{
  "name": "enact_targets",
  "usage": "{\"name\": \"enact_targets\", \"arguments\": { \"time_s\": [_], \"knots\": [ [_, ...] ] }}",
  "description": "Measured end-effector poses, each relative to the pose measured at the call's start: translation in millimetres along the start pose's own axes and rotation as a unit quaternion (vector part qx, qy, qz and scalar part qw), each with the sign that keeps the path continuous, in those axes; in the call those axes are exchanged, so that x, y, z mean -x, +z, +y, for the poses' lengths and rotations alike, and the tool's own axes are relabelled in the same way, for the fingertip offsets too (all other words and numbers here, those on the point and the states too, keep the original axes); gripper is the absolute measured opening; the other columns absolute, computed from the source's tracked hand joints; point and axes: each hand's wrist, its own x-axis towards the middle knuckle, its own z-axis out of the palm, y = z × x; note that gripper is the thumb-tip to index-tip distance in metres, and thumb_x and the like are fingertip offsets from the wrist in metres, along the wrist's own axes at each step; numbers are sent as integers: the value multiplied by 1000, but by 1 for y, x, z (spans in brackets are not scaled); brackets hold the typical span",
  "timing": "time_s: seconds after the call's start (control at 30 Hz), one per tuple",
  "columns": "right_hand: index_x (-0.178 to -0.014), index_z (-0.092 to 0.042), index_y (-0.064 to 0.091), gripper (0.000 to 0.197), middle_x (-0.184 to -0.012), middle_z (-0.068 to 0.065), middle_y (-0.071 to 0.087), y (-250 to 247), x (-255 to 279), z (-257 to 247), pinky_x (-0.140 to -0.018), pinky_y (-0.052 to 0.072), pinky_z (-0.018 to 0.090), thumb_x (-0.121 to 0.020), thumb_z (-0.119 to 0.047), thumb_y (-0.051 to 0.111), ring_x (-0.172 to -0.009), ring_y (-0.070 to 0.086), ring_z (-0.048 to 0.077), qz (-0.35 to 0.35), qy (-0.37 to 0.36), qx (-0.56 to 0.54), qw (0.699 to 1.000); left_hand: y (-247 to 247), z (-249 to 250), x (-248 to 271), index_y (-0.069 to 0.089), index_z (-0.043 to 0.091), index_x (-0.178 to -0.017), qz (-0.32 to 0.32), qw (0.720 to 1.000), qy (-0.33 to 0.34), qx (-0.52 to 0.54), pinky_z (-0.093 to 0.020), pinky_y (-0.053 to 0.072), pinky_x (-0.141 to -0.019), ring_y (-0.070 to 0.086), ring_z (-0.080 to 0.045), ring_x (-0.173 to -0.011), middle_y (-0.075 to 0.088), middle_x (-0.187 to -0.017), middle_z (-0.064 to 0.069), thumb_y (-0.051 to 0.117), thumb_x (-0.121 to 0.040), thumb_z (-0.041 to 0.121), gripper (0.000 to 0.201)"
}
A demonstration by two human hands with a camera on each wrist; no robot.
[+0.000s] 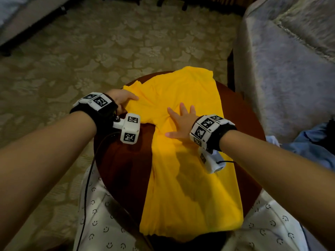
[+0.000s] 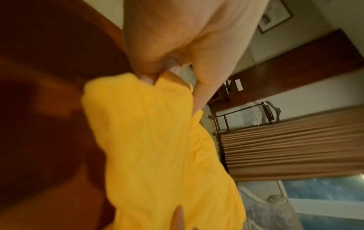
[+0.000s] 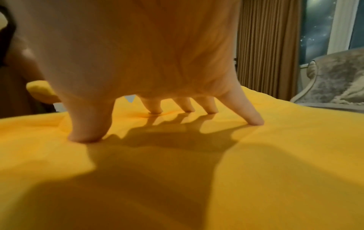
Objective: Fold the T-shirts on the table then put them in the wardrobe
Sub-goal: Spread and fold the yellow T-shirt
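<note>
Two hands on the yellow T-shirt (image 1: 183, 145): left hand (image 1: 121, 98) pinches its sleeve, right hand (image 1: 181, 122) presses flat

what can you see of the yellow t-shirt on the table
The plain yellow soft-knit T-shirt lies spread, lightly wrinkled, on the round dark-red wooden table, its hem hanging over the near edge. The left hand pinches its left sleeve; the right hand presses flat, fingers spread, on the chest.
</note>
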Motion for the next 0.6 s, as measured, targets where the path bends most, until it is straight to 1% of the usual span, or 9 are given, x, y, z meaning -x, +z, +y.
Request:
{"name": "enact_targets", "arguments": {
  "time_s": [0.03, 0.07, 0.13, 0.17, 0.23, 0.33, 0.47, 0.53, 0.6],
  "knots": [
    [-151, -29, -8, 88, -157, 16, -12, -3, 1, 2, -114, 6, 53, -88, -63, 43, -142, -5, 46, -2, -2, -16, 1000, 3, 4, 7, 44, 6, -132, 9, 1000, -5, -10, -46, 48, -88, 57, -34, -105, 56, -117, -17, 66, -86, 24, 53],
    [-152, -28, -2, 84, -159, 14, -6, -8, 1, 5, -114, 12, 52, -89, -61, 44, -143, 1, 44, 3, -4, -37, 999, 5, 8, 11, 41, 6, -137, 20, 1000, 1, -23, -47, 44, -96, 51, -36, -117, 51, -130, -17, 64, -88, 24, 57],
    [-151, -21, 14, 75, -157, 13, 16, -18, -1, 14, -110, 29, 45, -92, -55, 45, -140, 24, 37, 34, -7, -92, 995, 9, 15, 19, 32, 5, -144, 33, 998, -5, -57, -46, 35, -104, 38, -36, -132, 35, -147, -15, 59, -92, 25, 61],
    [-149, -17, 21, 70, -152, 13, 28, -23, -2, 20, -102, 37, 39, -94, -52, 45, -134, 36, 34, 55, -1, -126, 990, 10, 17, 26, 28, 5, -145, 33, 997, -7, -73, -45, 33, -104, 34, -35, -134, 30, -150, -15, 56, -94, 24, 62],
    [-146, -14, 29, 63, -144, 12, 41, -28, -1, 33, -84, 42, 33, -95, -46, 47, -122, 48, 31, 91, 33, -187, 978, 13, 25, 32, 23, 3, -147, 24, 997, -14, -65, -44, 33, -103, 34, -34, -134, 27, -151, -15, 55, -95, 21, 63],
    [-141, -14, 38, 57, -139, 13, 45, -26, 2, 56, -79, 44, 34, -95, -45, 49, -117, 52, 32, 116, 88, -217, 965, 26, 33, 40, 24, 1, -146, 37, 998, 9, -43, -46, 34, -107, 33, -35, -136, 25, -153, -17, 53, -96, 20, 61],
    [-130, -11, 47, 51, -134, 16, 44, -14, 4, 78, -94, 45, 44, -93, -47, 50, -121, 44, 36, 118, 146, -207, 960, 60, 51, 54, 27, 0, -145, 37, 993, 64, -88, -42, 34, -101, 30, -35, -138, 27, -153, -16, 49, -98, 24, 57],
    [-130, -12, 48, 50, -136, 15, 42, -9, 6, 84, -97, 43, 45, -93, -46, 51, -123, 41, 36, 122, 154, -221, 955, 82, 61, 63, 32, 2, -143, 8, 990, 94, -107, -42, 38, -99, 36, -35, -135, 31, -152, -15, 50, -97, 25, 54],
    [-131, -11, 48, 49, -138, 14, 40, -4, 7, 87, -98, 40, 44, -94, -44, 52, -125, 39, 36, 135, 145, -237, 951, 104, 63, 75, 30, 5, -145, -53, 988, 98, -103, -46, 41, -100, 40, -35, -130, 29, -152, -15, 47, -99, 30, 55]
  ]
}}
